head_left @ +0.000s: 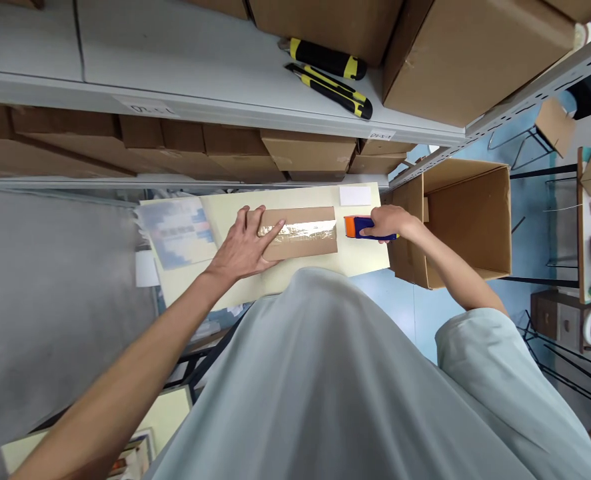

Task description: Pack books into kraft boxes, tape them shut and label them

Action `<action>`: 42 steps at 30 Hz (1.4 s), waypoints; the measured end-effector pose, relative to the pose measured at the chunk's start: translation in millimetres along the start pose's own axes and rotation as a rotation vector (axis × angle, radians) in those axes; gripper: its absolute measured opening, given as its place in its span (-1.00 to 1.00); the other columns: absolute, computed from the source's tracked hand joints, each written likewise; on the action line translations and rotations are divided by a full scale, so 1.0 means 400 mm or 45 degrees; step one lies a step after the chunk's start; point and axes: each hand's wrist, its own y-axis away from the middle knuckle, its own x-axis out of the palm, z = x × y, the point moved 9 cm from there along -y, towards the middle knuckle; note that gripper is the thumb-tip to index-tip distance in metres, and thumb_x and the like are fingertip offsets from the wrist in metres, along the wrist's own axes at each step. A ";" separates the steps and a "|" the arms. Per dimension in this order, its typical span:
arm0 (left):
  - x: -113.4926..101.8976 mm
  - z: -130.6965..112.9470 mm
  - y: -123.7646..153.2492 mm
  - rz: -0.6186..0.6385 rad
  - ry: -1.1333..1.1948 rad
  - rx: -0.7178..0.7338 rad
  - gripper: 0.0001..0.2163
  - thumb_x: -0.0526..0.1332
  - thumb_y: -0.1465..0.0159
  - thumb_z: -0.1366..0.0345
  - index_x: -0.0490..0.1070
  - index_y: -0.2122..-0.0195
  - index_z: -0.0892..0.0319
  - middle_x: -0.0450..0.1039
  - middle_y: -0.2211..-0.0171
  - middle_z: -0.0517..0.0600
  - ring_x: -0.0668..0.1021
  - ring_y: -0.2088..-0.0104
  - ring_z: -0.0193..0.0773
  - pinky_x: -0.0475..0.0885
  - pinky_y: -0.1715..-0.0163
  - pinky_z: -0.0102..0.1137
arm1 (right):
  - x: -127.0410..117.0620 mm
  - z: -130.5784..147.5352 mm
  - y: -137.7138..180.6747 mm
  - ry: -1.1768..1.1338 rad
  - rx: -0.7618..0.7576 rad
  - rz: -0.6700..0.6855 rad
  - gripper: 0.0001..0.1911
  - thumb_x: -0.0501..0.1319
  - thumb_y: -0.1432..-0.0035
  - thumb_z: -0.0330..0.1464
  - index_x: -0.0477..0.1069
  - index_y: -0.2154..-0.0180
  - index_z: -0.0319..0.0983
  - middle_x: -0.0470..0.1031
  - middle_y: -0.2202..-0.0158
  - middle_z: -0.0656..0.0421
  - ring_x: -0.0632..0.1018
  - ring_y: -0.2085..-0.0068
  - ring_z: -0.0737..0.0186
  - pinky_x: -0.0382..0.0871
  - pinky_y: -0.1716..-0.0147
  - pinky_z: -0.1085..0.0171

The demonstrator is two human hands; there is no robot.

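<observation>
My left hand (248, 247) lies spread on the left end of a long, flat cardboard box (305, 248). A strip of shiny clear tape (308, 231) runs lengthwise along the top of this box. To the right of the box, and apart from it, my right hand (386, 222) is closed around a dark blue and orange tape dispenser (362, 227). Its orange end faces the box. Under both is a pale cream tabletop (295, 270), with a small white label (355, 195) near its far right corner.
Printed sheets (178, 230) lie at the table's left end. A large open carton (465, 220) stands off the right end. Beyond the table, a grey shelf (185, 57) holds two black-and-yellow utility knives (328, 59) and cardboard boxes (308, 150).
</observation>
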 end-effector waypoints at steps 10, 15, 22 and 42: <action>0.004 -0.043 0.066 -0.014 -0.022 -0.074 -0.12 0.50 -0.16 0.01 0.31 -0.50 0.00 -0.05 -0.59 0.33 -0.01 -0.55 0.59 0.19 -0.37 0.37 | 0.108 0.031 -0.028 0.122 0.369 -0.353 -0.59 0.25 -0.46 -0.12 0.58 -0.13 -0.25 0.66 -0.06 -0.32 0.68 -0.11 -0.33 0.52 0.04 -0.03; -0.009 -0.044 0.090 -0.066 -0.066 -0.041 -0.03 0.56 -0.13 -0.02 0.26 -0.53 0.05 -0.16 -0.62 0.33 -0.13 -0.59 0.52 -0.01 -0.47 0.36 | 0.069 0.042 0.035 -0.013 0.350 -0.566 -0.45 0.13 -0.52 -0.01 0.48 -0.18 -0.33 0.64 -0.07 -0.32 0.65 -0.18 -0.26 0.49 -0.07 0.09; -0.175 -0.175 0.042 -0.377 -0.027 0.132 -0.04 0.30 -0.35 -0.24 -0.02 -0.63 0.11 -0.18 -0.63 0.26 -0.09 -0.61 0.32 -0.07 -0.53 0.27 | -0.124 0.203 0.148 -0.172 -0.005 -0.907 -0.49 0.13 -0.50 -0.22 0.25 -0.30 -0.41 0.66 -0.03 -0.21 0.70 -0.02 -0.24 0.54 0.04 0.05; -0.450 0.028 -0.173 -0.688 0.210 -0.156 -0.28 0.21 -0.39 0.20 0.13 -0.54 0.32 0.05 -0.58 0.26 0.09 -0.59 0.13 0.12 -0.56 0.02 | -0.588 0.650 -0.016 0.183 -0.456 -1.212 -0.50 0.15 -0.48 -0.30 0.38 -0.33 -0.41 0.44 -0.36 -0.25 0.42 -0.38 -0.16 0.18 -0.43 -0.07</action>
